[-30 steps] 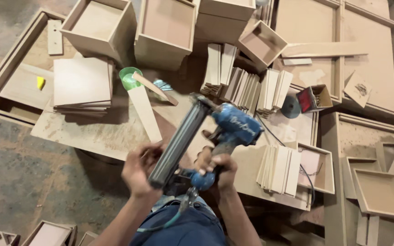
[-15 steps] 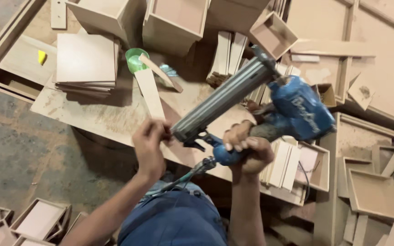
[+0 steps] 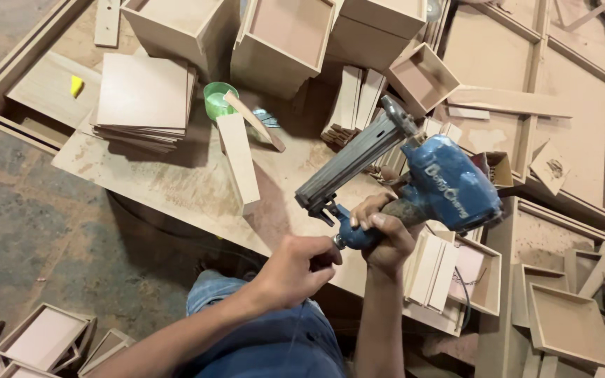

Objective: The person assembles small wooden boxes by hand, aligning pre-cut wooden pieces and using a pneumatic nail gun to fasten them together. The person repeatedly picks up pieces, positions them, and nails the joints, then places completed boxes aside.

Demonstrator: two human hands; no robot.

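A blue pneumatic nail gun (image 3: 449,185) with a long grey magazine (image 3: 351,161) is held up over the work board, tilted on its side. My right hand (image 3: 385,234) grips its handle. My left hand (image 3: 295,269) is at the butt end of the handle, fingers pinched on the small metal air fitting (image 3: 337,243) there. Below both arms is my lap in blue jeans (image 3: 267,336).
Under the tool lies a flat wooden board (image 3: 176,182) with a stack of square panels (image 3: 141,94), a green cup (image 3: 218,98) and loose strips (image 3: 238,157). Open wooden boxes (image 3: 281,38) stand behind. Shallow trays (image 3: 568,325) and frames crowd the right; more trays (image 3: 40,339) lie at bottom left.
The nail gun has swung right and up, its magazine now pointing up-right. My left hand left the magazine's end and moved down to the fitting at the handle's base.
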